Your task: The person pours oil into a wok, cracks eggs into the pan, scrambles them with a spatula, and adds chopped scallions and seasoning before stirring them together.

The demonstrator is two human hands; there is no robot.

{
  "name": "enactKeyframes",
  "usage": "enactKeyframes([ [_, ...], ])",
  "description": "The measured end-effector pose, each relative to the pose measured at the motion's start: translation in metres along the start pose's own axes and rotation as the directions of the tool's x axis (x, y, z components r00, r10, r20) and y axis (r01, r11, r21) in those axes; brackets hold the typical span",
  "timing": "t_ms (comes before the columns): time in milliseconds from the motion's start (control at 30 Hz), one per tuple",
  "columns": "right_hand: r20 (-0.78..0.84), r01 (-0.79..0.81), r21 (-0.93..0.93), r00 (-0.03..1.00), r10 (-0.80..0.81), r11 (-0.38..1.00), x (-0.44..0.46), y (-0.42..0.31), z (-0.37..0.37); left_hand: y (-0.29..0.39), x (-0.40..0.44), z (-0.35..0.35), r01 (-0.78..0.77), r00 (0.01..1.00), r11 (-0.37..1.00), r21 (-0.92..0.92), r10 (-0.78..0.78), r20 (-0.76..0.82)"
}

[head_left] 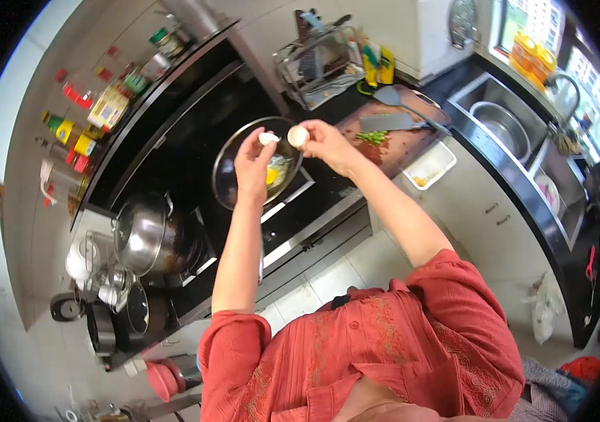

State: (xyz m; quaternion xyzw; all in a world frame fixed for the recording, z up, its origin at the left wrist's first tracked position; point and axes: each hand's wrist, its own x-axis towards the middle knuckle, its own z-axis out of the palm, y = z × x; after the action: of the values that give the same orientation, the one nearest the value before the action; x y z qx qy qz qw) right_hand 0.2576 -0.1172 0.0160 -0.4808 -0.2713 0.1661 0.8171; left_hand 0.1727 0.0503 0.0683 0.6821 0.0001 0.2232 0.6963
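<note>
My left hand (249, 163) pinches one half of a cracked eggshell (268, 138) over the frying pan. Between the fingers of my right hand (326, 146) is the other eggshell half (298, 136), its open side facing the camera. The two halves are apart. Below them, the dark frying pan (225, 174) sits on the black stovetop. A raw egg (272, 176) with a yellow yolk and clear white lies in it. My left hand and wrist hide part of the pan.
Right of the pan, a cutting board (412, 144) holds a cleaver (386, 122), a spatula (400, 100) and chopped greens (372, 137). A white tray (440, 163) stands at the counter edge. A large steel pot (139, 235) is at left; bottles (67, 131) line a shelf.
</note>
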Motion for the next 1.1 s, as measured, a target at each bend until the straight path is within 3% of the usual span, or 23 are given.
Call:
enactKeyframes([
  [67, -0.027, -0.042, 0.075, 0.999, 0.044, 0.996, -0.053, -0.001, -0.017, -0.009, -0.036, 0.048, 0.031, 0.993, 0.999, -0.029, -0.027, 0.113],
  [167, -0.163, -0.023, 0.206, 0.985, 0.057, 0.978, -0.145, -0.005, -0.044, -0.028, -0.101, 0.113, 0.07, 0.972, 0.971, 0.227, -0.118, 0.205],
  [267, -0.346, 0.028, 0.094, 0.938, 0.007, 0.995, -0.244, 0.009, -0.086, -0.078, -0.164, 0.162, 0.19, 0.898, 0.977, 0.099, -0.213, 0.386],
  [333, -0.497, -0.064, -0.004, 0.866, 0.054, 0.998, -0.311, 0.017, -0.101, -0.099, -0.208, 0.196, 0.214, 0.809, 0.957, 0.194, -0.285, 0.514],
  [433, -0.691, -0.171, -0.13, 0.722, 0.035, 0.977, -0.416, 0.021, -0.11, -0.121, -0.271, 0.239, 0.133, 0.593, 0.954, 0.27, -0.295, 0.749],
  [467, -0.732, -0.177, -0.121, 0.681, 0.032, 0.977, -0.451, 0.025, -0.11, -0.144, -0.294, 0.244, 0.222, 0.486, 0.929, 0.296, -0.369, 0.792],
  [533, -0.827, -0.279, -0.2, 0.562, -0.01, 0.939, -0.515, 0.033, -0.106, -0.157, -0.326, 0.268, 0.103, 0.183, 0.904, 0.415, -0.427, 0.885],
  [600, -0.91, -0.367, -0.1, 0.41, 0.064, 0.925, -0.572, 0.037, -0.105, -0.145, -0.35, 0.302, 0.063, -0.111, 0.873, 0.484, -0.476, 0.873],
  [667, -0.963, -0.308, -0.015, 0.26, 0.069, 0.951, -0.624, 0.062, -0.116, -0.147, -0.366, 0.329, -0.09, -0.214, 0.919, 0.384, -0.395, 0.894],
  [733, -0.992, -0.648, -0.095, 0.123, -0.019, 0.756, -0.682, 0.089, -0.131, -0.159, -0.377, 0.348, -0.208, -0.245, 0.917, 0.341, -0.386, 0.889],
  [767, -1.0, -0.855, 0.013, -0.006, 0.017, 0.519, -0.694, 0.084, -0.134, -0.168, -0.381, 0.349, -0.207, -0.259, 0.917, 0.341, -0.388, 0.885],
  [800, -0.991, -0.964, 0.13, -0.131, 0.013, 0.23, -0.702, 0.078, -0.138, -0.176, -0.382, 0.351, -0.174, -0.228, 0.9, 0.4, -0.432, 0.873],
  [833, -0.967, -0.962, 0.239, -0.248, -0.055, 0.128, -0.697, 0.073, -0.139, -0.185, -0.381, 0.352, -0.139, -0.19, 0.878, 0.458, -0.477, 0.858],
  [867, -0.969, -0.964, 0.232, -0.24, -0.05, 0.129, -0.699, 0.075, -0.146, -0.194, -0.378, 0.353, -0.141, -0.182, 0.875, 0.464, -0.483, 0.856],
  [933, -0.977, -0.965, 0.051, 0.006, 0.214, 0.257, -0.697, 0.088, -0.156, -0.197, -0.368, 0.347, -0.063, -0.128, 0.814, 0.577, -0.58, 0.804],
  [967, -0.986, -0.931, -0.081, 0.127, 0.108, 0.357, -0.687, 0.098, -0.154, -0.197, -0.364, 0.344, -0.083, -0.003, 0.814, 0.574, -0.577, 0.817],
  [1000, -0.969, -0.932, -0.11, 0.178, 0.169, 0.346, -0.67, 0.097, -0.156, -0.192, -0.357, 0.345, -0.077, 0.041, 0.811, 0.58, -0.578, 0.815],
  [1067, -0.927, -0.906, -0.179, 0.286, 0.244, 0.384, -0.618, 0.069, -0.158, -0.176, -0.339, 0.342, -0.202, 0.208, 0.72, 0.664, -0.631, 0.747],
  [1100, -0.897, -0.864, -0.26, 0.382, 0.225, 0.431, -0.597, 0.063, -0.162, -0.186, -0.333, 0.332, -0.186, 0.301, 0.731, 0.656, -0.593, 0.747],
])
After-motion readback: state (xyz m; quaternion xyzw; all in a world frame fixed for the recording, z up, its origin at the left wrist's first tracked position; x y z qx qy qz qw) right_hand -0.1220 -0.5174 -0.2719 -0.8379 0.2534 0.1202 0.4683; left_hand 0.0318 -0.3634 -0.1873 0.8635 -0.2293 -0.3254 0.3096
